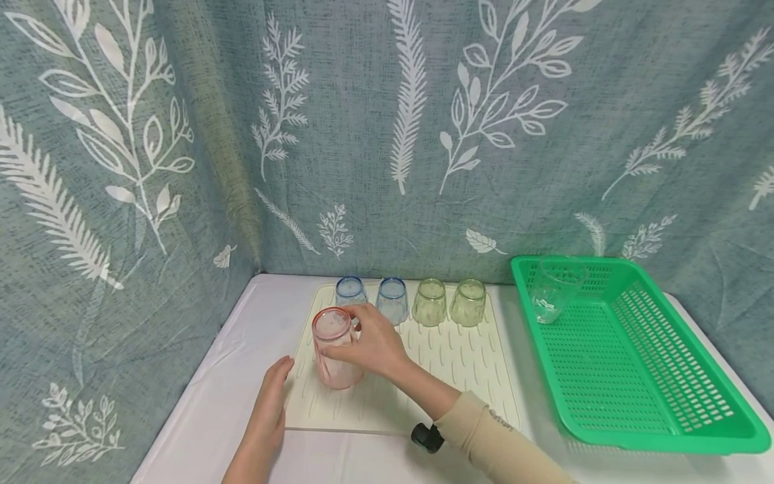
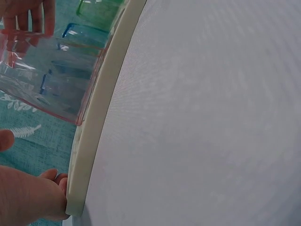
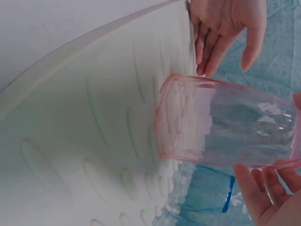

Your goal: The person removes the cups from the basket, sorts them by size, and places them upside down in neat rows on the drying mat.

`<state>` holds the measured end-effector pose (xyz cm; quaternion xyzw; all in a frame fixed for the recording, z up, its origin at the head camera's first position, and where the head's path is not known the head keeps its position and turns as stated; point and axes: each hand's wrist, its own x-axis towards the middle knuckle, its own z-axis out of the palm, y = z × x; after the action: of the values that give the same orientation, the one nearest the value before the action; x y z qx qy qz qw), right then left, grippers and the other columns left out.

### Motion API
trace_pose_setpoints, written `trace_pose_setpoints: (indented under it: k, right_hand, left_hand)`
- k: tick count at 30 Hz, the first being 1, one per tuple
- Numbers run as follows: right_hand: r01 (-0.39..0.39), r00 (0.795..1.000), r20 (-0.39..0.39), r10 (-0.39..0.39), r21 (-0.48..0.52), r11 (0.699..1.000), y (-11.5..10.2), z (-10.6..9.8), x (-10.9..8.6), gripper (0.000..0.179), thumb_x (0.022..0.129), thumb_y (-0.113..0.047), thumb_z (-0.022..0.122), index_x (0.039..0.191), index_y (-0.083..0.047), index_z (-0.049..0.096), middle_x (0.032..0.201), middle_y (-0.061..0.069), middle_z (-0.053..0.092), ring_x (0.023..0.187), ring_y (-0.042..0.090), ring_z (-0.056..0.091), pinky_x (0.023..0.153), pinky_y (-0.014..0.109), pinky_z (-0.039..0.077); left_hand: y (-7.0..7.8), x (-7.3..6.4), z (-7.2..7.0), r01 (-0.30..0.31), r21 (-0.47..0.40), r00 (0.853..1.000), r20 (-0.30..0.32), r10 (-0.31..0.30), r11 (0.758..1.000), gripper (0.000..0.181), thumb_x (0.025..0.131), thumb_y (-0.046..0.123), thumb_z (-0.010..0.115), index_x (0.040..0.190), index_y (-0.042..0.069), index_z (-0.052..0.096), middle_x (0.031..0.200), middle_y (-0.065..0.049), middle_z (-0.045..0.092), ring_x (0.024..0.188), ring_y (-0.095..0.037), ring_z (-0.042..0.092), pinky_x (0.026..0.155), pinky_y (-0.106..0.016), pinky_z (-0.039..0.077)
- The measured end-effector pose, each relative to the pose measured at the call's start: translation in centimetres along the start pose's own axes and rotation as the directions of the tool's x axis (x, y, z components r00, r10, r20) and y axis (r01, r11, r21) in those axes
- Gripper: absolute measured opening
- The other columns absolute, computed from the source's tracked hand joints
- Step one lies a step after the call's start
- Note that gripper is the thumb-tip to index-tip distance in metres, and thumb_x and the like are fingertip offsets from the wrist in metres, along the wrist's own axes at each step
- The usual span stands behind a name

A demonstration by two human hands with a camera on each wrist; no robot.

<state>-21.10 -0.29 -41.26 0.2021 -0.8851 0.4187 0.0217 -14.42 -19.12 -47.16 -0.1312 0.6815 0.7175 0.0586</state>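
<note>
My right hand (image 1: pixel 377 343) holds a clear pink drinking glass (image 1: pixel 340 366) near its narrower top end, thumb on the near side. The glass is upright with its wider end down at the cream ridged drying mat (image 1: pixel 423 396), as the right wrist view also shows. My left hand (image 1: pixel 271 403) is beside the mat's left edge, fingers loosely extended and holding nothing. Behind the pink glass, two blue glasses (image 1: pixel 393 306) and two green glasses (image 1: pixel 467 306) stand in a row along the mat's back edge, narrow ends up.
A green plastic basket (image 1: pixel 559 396) with perforated sides stands on the right of the white-covered table (image 1: pixel 214 376). One clear glass (image 1: pixel 555 289) leans in its back left corner. A patterned curtain (image 1: pixel 363 134) hangs close behind and at the left.
</note>
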Motion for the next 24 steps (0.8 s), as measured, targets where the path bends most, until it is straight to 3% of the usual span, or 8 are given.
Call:
trace_pose_setpoints:
  k: [14,24]
  right_hand:
    - [0.024,1.000,0.006,-0.024,0.053,0.998,0.6,-0.6,-0.5,0.068,0.072,-0.045,0.083,0.128,-0.015,0.061,0.116,-0.001,0.062,0.096,0.018,0.059,0.068,0.024,0.048]
    - [0.038,0.999,0.019,-0.040,0.111,0.993,0.5,-3.7,-2.0,0.063,0.078,-0.038,0.081,0.132,-0.015,0.058,0.124,0.001,0.059,0.101,0.020,0.058,0.075,0.030,0.050]
  left_hand:
    - [0.0,0.2,0.0,0.005,-0.017,1.000,-0.010,-0.005,1.000,0.072,0.106,0.039,0.029,0.153,-0.002,-0.008,0.158,-0.025,-0.008,0.146,-0.042,-0.007,0.118,-0.051,0.010]
    - [0.1,0.1,0.0,0.020,-0.032,0.999,-0.025,-0.020,0.999,0.073,0.106,0.039,0.031,0.153,-0.002,-0.006,0.158,-0.026,-0.009,0.146,-0.041,-0.006,0.118,-0.051,0.009]
